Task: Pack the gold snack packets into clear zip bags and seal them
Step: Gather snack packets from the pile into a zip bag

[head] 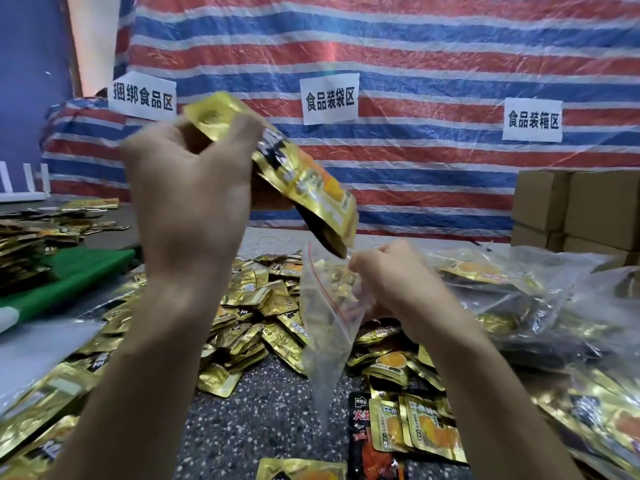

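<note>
A person's left hand (194,188) is raised, with fingers and thumb curled round a small stack of shiny gold foil snack packets (304,181). The stack slants down and away from that grip. Its lower end sits just above the mouth of a thin clear plastic zip bag (323,341) with a red seal line. The right hand (384,278) pinches the bag's top edge, and the bag hangs below the pinch, tapering to a point over the grey speckled table (259,427).

The step in hand appears to be loading the stack into the bag. The next move probably calls for the mouth to be held wider, since only one side is pinched and the film is limp. The stack would then slide in end first, and the red seal would be pressed closed.

The hanging bag looks empty, though packets behind it show through the film. Beneath both hands lies a loose heap of gold packets (249,317). Beyond the right hand's pinch, on its outer side, filled clear bags (502,282) lie in a pile. Further off stand brown cardboard boxes (581,209), contents unseen
</note>
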`<state>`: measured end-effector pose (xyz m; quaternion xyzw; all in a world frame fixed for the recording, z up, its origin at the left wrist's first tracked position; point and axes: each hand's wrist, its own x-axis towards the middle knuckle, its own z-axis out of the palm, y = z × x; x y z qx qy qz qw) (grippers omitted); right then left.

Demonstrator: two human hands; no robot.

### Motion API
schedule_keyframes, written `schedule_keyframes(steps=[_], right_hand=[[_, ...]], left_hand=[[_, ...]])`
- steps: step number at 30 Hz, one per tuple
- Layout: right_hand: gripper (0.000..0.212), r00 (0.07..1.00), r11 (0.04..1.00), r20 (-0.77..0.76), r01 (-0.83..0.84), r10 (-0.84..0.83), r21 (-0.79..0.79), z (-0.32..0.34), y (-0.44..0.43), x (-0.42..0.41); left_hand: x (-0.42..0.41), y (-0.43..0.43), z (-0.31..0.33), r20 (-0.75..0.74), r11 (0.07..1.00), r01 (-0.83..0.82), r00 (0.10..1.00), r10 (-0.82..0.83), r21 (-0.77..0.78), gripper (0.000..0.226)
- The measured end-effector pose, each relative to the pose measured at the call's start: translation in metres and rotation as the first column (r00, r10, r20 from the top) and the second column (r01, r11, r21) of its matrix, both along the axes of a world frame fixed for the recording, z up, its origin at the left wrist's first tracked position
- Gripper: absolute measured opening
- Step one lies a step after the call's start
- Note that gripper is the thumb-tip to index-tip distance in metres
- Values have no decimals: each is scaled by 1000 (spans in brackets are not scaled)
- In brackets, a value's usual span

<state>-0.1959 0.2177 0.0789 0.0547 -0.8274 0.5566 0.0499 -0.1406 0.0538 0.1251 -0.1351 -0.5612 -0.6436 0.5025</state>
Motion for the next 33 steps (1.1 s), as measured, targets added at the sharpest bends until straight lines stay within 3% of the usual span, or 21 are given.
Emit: schedule_keyframes(steps=[7, 12, 15, 18, 21, 23, 25, 30, 31, 33], right_hand=[[24, 987, 955, 112, -81, 117, -285, 8, -1, 6], [31, 977, 947, 127, -129, 172, -293, 8, -3, 7], [15, 977, 937, 99, -147, 187, -315, 8, -6, 10], [15, 982, 924, 49, -152, 180, -351, 9, -6, 11], [9, 994, 915, -4, -98, 105, -392, 12, -1, 11], [7, 997, 921, -2, -70, 75, -383, 13, 2, 11], [10, 998, 925, 10, -56, 64, -375, 12, 5, 9], [12, 1000, 917, -24, -11, 1, -399, 11, 9, 4], [12, 1000, 920, -18, -2, -5, -391, 11, 10, 3], [14, 1000, 929, -2, 11, -12, -370, 9, 10, 2]], left_hand=[[-22, 4, -14, 73, 932, -214, 967, 245, -294, 23], [-23, 4, -16, 259, 959, 78, 966, -4, -274, 19], [-28, 9, -20, 323, 898, 48, 940, 108, -438, 20], [-31, 9, -26, 530, 816, 164, 826, 194, -555, 21], [-28, 4, -24, 697, 754, 374, 701, 152, -541, 16], [-28, 0, -23, 717, 722, 441, 689, 109, -533, 5], [-30, -2, -24, 695, 738, 434, 716, 67, -518, 10], [-52, 3, -31, 593, 891, 446, 740, -317, -81, 11], [-62, 2, -35, 577, 924, 379, 766, -283, -51, 8], [-85, -4, -52, 621, 948, 209, 784, -15, -241, 2]])
